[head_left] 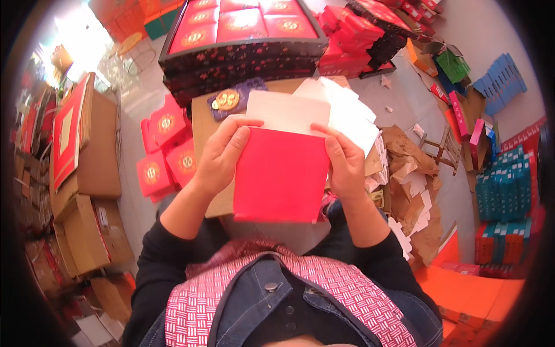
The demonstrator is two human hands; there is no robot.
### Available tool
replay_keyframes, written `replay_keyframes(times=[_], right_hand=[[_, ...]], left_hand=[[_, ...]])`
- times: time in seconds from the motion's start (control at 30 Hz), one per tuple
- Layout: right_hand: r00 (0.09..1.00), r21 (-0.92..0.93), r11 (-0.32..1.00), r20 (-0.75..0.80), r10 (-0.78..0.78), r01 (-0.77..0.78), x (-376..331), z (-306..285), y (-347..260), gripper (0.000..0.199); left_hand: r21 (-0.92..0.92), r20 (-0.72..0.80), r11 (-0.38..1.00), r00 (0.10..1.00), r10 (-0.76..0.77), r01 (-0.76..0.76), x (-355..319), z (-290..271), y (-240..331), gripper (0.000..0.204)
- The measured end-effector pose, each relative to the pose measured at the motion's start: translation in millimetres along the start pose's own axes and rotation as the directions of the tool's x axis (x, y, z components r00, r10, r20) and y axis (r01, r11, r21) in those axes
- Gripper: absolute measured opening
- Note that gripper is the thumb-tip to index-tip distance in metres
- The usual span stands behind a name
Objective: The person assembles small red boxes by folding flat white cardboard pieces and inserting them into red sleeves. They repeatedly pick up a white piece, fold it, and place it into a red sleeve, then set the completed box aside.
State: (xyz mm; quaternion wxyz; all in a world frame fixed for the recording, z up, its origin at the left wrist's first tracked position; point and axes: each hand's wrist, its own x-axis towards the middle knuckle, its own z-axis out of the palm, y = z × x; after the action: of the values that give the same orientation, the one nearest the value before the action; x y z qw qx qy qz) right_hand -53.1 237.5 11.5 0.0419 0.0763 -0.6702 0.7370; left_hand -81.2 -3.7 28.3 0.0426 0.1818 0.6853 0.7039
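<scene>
Both hands hold a plain red paper box point(281, 176) in front of my body, above the near side of the low table. My left hand point(218, 155) pinches its upper left corner, thumb on the near face. At the upper right corner my right hand point(347, 168) grips it the same way. A white card panel point(289, 110) stands up behind the red top edge, with fingertips of both hands against it. Whether this panel is part of the box or a separate insert, I cannot tell. A stack of white card sheets point(350, 115) lies beyond my right hand.
On the cardboard-topped table point(203, 124) lies a purple piece with a gold emblem point(226, 99). Behind it, stacked black trays point(243, 61) hold red boxes. More red boxes point(167, 153) sit at the left, near large cartons point(95, 133). Torn brown paper point(407, 153) litters the right.
</scene>
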Motion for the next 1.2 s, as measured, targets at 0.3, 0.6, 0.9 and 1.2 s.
replay_keyframes(times=[0.3, 0.6, 0.9, 1.2], right_hand=[[0.976, 0.136, 0.981, -0.147, 0.159, -0.140, -103, 28, 38, 0.047], [0.950, 0.538, 0.809, -0.046, 0.309, -0.237, -141, 29, 20, 0.056], [0.989, -0.035, 0.990, 0.043, 0.139, -0.138, -153, 20, 6, 0.038], [0.962, -0.330, 0.920, -0.101, -0.256, 0.210, -158, 33, -10, 0.021]], left_hand=[[-0.406, -0.122, 0.879, 0.938, -0.325, 0.251, -96, 44, -45, 0.038], [-0.488, 0.045, 0.828, 0.955, -0.292, 0.276, -128, 31, -35, 0.033], [-0.571, 0.034, 0.791, 0.969, -0.244, 0.219, -148, 34, -16, 0.032], [-0.264, -0.087, 0.965, 0.996, -0.036, 0.012, -147, 48, -24, 0.027]])
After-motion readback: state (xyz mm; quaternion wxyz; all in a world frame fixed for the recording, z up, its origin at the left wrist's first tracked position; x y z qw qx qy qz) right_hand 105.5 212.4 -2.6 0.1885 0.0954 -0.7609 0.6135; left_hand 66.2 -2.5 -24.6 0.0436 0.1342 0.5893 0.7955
